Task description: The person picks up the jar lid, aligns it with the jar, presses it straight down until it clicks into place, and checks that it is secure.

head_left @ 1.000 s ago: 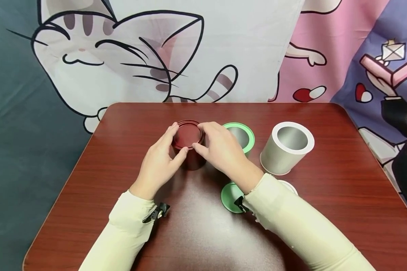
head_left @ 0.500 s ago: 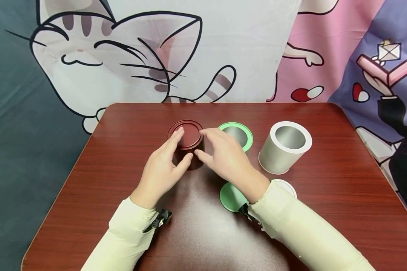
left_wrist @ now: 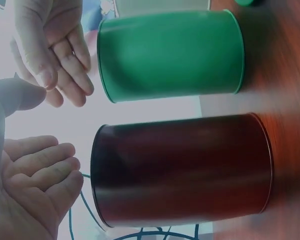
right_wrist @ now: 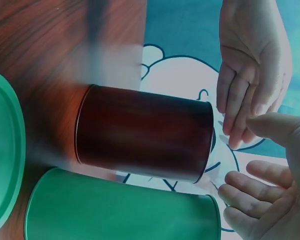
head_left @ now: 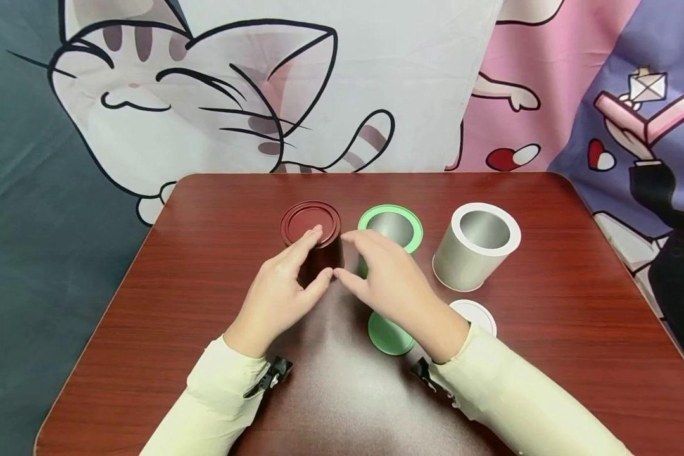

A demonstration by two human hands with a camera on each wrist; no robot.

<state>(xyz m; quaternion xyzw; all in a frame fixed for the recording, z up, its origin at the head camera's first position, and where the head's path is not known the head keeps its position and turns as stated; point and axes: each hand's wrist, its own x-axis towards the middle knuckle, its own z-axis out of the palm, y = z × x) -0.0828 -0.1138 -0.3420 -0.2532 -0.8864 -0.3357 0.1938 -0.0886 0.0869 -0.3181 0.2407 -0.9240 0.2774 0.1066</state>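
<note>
A dark red can (head_left: 326, 265) stands upright toward the back of the table, its red lid (head_left: 308, 221) seated on top. In front of it hovers my left hand (head_left: 276, 294), fingers extended and nothing held. My right hand (head_left: 390, 272) is raised just right of the red can, holding nothing; its thumb tip is close to the left thumb. Both wrist views show bare space between the hands and the red can (left_wrist: 182, 172). A green can (right_wrist: 120, 212) without a lid stands right of the red one, partly hidden by my right hand in the head view.
A lidless silver-white can (head_left: 462, 263) with a white rim stands at the right. Nearer, a green lid (head_left: 387, 335) lies partly under my right forearm, beside a white lid (head_left: 475, 315). The brown table (head_left: 165, 304) ends before a printed cat curtain (head_left: 422, 76).
Both hands have come away from the red can's lid and drawn back toward me, leaving the lid in place on the can. The cans and loose lids stay put.
</note>
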